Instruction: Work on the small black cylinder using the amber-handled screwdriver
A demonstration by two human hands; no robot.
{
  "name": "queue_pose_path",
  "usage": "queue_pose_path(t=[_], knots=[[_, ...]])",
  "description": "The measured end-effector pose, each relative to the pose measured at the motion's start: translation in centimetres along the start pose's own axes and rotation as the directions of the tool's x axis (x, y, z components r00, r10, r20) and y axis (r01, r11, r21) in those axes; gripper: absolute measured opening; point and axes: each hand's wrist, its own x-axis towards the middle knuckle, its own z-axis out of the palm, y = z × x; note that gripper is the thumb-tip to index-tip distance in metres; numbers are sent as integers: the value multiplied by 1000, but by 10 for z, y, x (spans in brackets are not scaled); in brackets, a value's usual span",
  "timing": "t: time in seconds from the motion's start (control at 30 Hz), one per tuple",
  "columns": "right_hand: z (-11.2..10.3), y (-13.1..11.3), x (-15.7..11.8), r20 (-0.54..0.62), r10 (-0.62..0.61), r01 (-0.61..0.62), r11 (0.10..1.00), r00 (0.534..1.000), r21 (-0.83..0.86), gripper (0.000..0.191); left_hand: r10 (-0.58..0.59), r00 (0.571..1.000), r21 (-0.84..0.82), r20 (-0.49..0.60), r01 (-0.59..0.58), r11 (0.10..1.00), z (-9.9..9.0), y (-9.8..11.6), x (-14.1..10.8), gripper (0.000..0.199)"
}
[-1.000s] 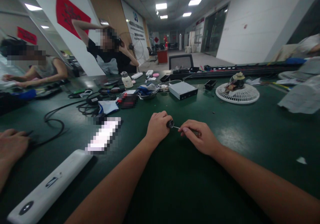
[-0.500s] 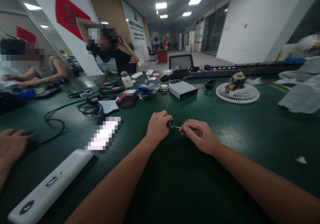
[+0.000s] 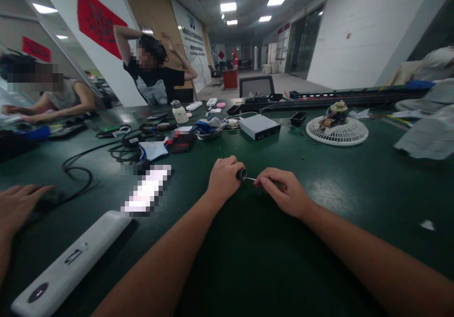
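Note:
In the middle of the head view, my left hand [image 3: 222,180] is closed around a small dark cylindrical part [image 3: 241,174], whose round end faces right. My fingers cover most of it, so its kind cannot be told. Just to the right, my right hand [image 3: 289,192] grips a screwdriver [image 3: 250,179] with a thin metal shaft and a brownish handle. The shaft points left at the round end of the dark part; whether the tip touches it is too small to tell. Both hands are low over the green table [image 3: 276,255].
A phone [image 3: 149,189] and a long white device [image 3: 71,260] lie left of my forearm. Beyond are black cables [image 3: 76,166], a grey drive box [image 3: 260,127] and a white fan grille with its motor [image 3: 336,135]. Another person's hand [image 3: 17,208] is at the left edge.
My hands and the screwdriver are almost where they were. The other person's hand at the left edge has shifted a little, and the person across the table has moved their raised arms.

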Motion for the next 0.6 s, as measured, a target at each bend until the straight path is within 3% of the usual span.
queue_pose_path(t=[0.17,0.4,0.6], knots=[[1,4,1,-66,54,-58,996,996,-63,24,1,1000,0,7,-1,1000,2,-1,0,15],[-1,0,0,21,6,-6,1000,1000,-10,22,4,1000,-7,20,-4,1000,0,0,0,16],[1,1,1,-73,46,-50,998,996,-47,24,-10,1000,0,6,10,1000,-1,1,0,17]])
